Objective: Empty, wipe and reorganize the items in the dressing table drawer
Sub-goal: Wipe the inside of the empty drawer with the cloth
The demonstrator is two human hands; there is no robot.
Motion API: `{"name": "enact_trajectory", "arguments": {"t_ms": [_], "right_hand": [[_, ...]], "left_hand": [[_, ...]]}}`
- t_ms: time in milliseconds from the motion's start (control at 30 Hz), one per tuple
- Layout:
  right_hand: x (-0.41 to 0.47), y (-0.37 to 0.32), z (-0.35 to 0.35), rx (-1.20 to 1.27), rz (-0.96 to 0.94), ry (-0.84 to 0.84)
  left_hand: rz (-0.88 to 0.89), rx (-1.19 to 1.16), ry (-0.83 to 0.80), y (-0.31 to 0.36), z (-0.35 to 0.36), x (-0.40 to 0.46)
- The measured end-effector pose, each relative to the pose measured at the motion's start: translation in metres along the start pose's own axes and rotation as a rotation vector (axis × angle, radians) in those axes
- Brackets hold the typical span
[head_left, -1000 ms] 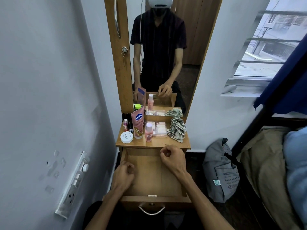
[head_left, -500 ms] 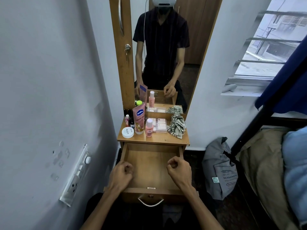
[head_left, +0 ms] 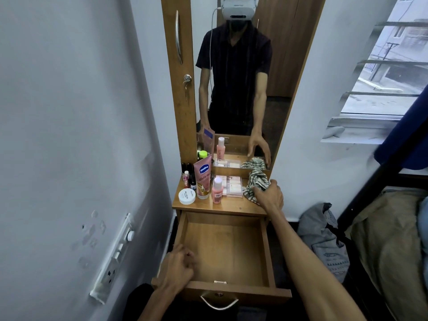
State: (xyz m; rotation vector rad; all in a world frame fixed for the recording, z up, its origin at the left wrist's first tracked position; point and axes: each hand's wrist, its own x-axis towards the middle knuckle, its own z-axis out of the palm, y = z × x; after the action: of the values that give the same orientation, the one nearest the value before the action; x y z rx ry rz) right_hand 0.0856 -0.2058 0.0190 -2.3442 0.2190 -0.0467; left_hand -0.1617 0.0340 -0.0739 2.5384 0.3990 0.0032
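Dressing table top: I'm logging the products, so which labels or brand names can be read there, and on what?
"Vaseline": on the pink tube.
"Gluta-Hy", cut off: same tube, below the logo.
White round jar: lid print too small to read.
Pink bottle: label blurred.
Small bottles: unreadable.

- Drawer (head_left: 224, 253): wooden, pulled fully out, lower centre of frame; interior bare; metal loop handle at front.
- Striped cloth (head_left: 256, 181): green-and-white, bunched on tabletop, centre right.
- Toiletries, centre of frame: pink Vaseline tube (head_left: 203, 179) upright, pink bottle (head_left: 217, 190) upright, white round tin (head_left: 187, 196) flat, clear box (head_left: 231, 185) behind bottle.
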Motion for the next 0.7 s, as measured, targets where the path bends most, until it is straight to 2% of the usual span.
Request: {"name": "enact_trajectory", "arguments": {"t_ms": [67,200,400,500,633,700], "right_hand": [[0.010,-0.002,0.008,-0.026,0.026,-0.053],[0.012,-0.002,0.011,0.016,0.033,-0.057],[-0.008,0.002,-0.013,0.366,0.084,0.068],[-0.027,0.004,-0.027,0.616,0.117,0.083],[-0.067,0.006,-0.045,0.987,0.175,0.002],[-0.087,0.016,-0.046,1.051,0.195,-0.075]], "left_hand": [[-0.003,0.018,-0.013,-0.002,0.001,0.001],[0.009,0.032,-0.016,-0.002,-0.001,0.003],[0.025,0.049,-0.034,-0.003,-0.001,0.005],[0.051,0.049,-0.019,0.002,-0.005,0.004],[0.056,0.047,-0.007,0.004,-0.005,0.005],[0.049,0.050,-0.006,0.005,-0.004,0.005]]}}
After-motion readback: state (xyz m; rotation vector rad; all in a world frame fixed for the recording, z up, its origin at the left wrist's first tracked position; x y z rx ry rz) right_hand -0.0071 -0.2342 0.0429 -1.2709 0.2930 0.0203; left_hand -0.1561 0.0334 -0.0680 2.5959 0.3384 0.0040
